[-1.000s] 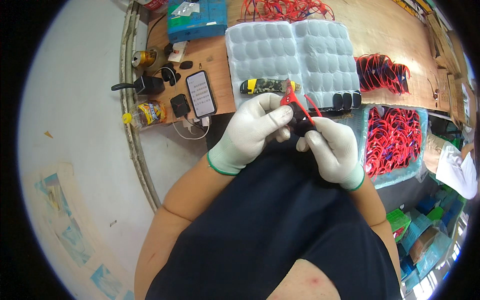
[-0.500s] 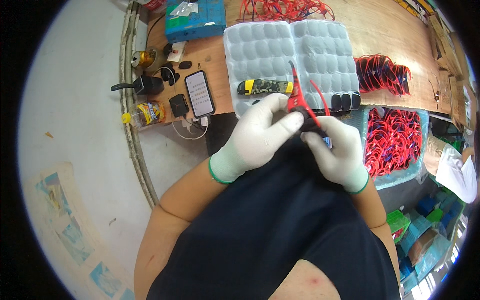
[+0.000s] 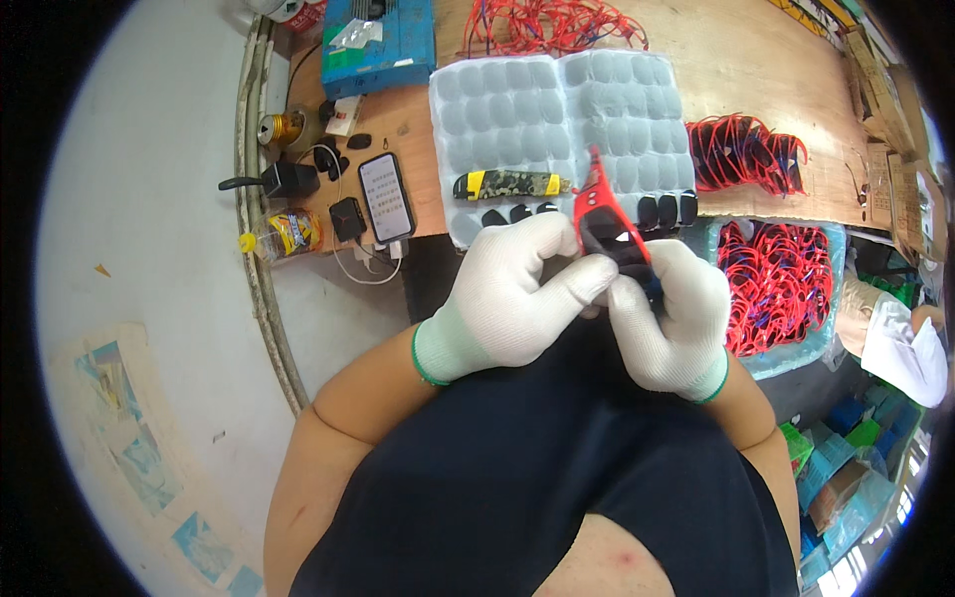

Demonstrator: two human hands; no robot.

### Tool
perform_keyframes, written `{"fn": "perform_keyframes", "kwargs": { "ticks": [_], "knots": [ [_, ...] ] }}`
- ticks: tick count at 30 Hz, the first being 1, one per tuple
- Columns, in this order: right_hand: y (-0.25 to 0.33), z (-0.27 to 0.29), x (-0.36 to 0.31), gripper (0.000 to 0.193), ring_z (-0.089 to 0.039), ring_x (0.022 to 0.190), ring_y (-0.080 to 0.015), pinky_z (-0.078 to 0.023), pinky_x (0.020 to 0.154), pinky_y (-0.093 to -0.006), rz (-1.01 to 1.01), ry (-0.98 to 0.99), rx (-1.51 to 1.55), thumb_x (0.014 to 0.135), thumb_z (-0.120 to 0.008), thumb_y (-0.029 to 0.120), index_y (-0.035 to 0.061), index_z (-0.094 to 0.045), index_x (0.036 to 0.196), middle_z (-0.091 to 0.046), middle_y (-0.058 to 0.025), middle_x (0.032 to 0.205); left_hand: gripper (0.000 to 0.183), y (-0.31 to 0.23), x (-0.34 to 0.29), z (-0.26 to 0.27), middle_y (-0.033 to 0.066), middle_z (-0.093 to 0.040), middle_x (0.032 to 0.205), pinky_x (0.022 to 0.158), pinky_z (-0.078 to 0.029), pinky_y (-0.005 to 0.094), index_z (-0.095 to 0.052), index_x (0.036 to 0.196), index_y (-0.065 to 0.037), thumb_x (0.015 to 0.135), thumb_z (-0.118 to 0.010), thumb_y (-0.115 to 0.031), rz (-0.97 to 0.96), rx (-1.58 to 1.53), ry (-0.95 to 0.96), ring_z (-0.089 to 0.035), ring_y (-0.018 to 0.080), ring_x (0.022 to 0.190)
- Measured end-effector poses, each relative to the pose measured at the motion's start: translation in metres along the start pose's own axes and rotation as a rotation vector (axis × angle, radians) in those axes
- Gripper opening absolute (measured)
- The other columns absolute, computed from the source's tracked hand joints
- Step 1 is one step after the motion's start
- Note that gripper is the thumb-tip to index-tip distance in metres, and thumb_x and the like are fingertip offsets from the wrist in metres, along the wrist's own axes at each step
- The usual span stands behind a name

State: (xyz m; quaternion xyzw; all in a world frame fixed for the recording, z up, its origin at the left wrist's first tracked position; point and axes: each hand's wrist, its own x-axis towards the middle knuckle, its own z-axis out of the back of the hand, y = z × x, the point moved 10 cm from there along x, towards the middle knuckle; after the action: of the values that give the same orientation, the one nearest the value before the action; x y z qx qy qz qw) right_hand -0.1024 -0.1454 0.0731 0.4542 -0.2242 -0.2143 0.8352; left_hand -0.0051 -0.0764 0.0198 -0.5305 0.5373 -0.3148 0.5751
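Both of my hands wear white knitted gloves with green cuffs. Between them is a red glasses frame (image 3: 605, 204) with a dark lens-like piece in it, one temple pointing up and away. My left hand (image 3: 522, 284) pinches its left side between thumb and fingers. On the other side my right hand (image 3: 671, 316) grips it, thumb close to the left thumb. Just beyond the hands lies a pale grey moulded tray (image 3: 567, 104) of rounded pockets. Dark lenses (image 3: 668, 211) sit along its near edge. A camouflage-and-yellow cutter-like tool (image 3: 512, 185) rests across it.
A phone (image 3: 386, 197), a charger cable and a yellow-capped bottle (image 3: 288, 231) are at left. A blue box (image 3: 378, 45) stands behind. Red frames fill a lined bin (image 3: 776, 289) at right; more lie on the table (image 3: 746, 154). Another person's sleeve (image 3: 903, 343) shows far right.
The red frame has turned in my hands, from nearly edge-on to showing its front opening and dark piece. My thumbs have come closer together. The view has shifted slightly.
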Motion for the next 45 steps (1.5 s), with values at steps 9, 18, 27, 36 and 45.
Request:
{"fn": "perform_keyframes", "kwargs": {
  "ticks": [9, 18, 27, 36, 45],
  "knots": [
    [-0.048, -0.035, 0.005, 0.02, -0.066, 0.069, -0.0237, -0.052, 0.067, -0.035, -0.479, 0.18, 0.373, 0.089, -0.064, 0.015, -0.0027, -0.064, 0.097, -0.064, -0.0168, 0.078, 0.038, 0.01, -0.003, 0.02, 0.0153, -0.07, 0.102, 0.08, -0.06, 0.0321, -0.058, 0.12, 0.005, 0.105, -0.049, -0.029, 0.287, -0.09, 0.099, -0.072, 0.0209, 0.092],
    [-0.044, -0.008, 0.013, 0.014, -0.066, 0.057, -0.0234, -0.05, 0.056, -0.0325, -0.24, -0.066, 0.07, 0.086, -0.069, 0.012, 0.0018, -0.067, 0.095, -0.063, -0.0156, 0.069, 0.021, 0.043, 0.045, 0.007, 0.0063, -0.069, 0.09, 0.077, -0.056, 0.028, -0.064, 0.102, 0.003, 0.102, -0.059, -0.016, 0.087, -0.155, 0.175, -0.067, 0.0123, 0.083],
    [-0.064, -0.019, -0.002, 0.015, -0.056, 0.051, -0.0186, -0.046, 0.053, -0.0314, -0.284, -0.086, 0.138, 0.084, -0.069, 0.012, -0.0002, -0.062, 0.09, -0.059, -0.0108, 0.063, 0.01, 0.026, 0.057, 0.012, 0.0244, -0.045, 0.148, 0.112, -0.035, 0.0438, -0.066, 0.093, -0.002, 0.09, -0.064, -0.011, -0.291, 0.098, 0.31, -0.049, 0.0325, 0.134],
    [-0.096, 0.055, -0.033, 0.012, -0.059, 0.048, -0.0195, -0.047, 0.049, -0.0318, -0.27, -0.252, 0.024, 0.08, -0.073, 0.009, 0.0029, -0.062, 0.079, -0.056, -0.0062, 0.056, 0.024, -0.004, 0.232, 0.054, 0.0115, -0.072, 0.098, 0.084, -0.054, 0.0338, -0.069, 0.105, -0.003, 0.095, -0.062, -0.024, -0.121, 0.648, -0.075, -0.069, 0.0187, 0.092],
    [-0.179, 0.159, -0.036, 0.01, -0.057, 0.05, -0.0284, -0.045, 0.05, -0.0381, -0.236, -0.333, -0.012, 0.078, -0.072, 0.009, 0.0051, -0.063, 0.078, -0.053, -0.0103, 0.058, 0.042, 0.084, 0.482, 0.14, 0.0319, -0.057, 0.128, 0.099, -0.048, 0.0452, -0.061, 0.123, -0.008, 0.094, -0.055, -0.037, 0.295, 1.667, 0.087, -0.058, 0.0465, 0.116]
  ]
}}
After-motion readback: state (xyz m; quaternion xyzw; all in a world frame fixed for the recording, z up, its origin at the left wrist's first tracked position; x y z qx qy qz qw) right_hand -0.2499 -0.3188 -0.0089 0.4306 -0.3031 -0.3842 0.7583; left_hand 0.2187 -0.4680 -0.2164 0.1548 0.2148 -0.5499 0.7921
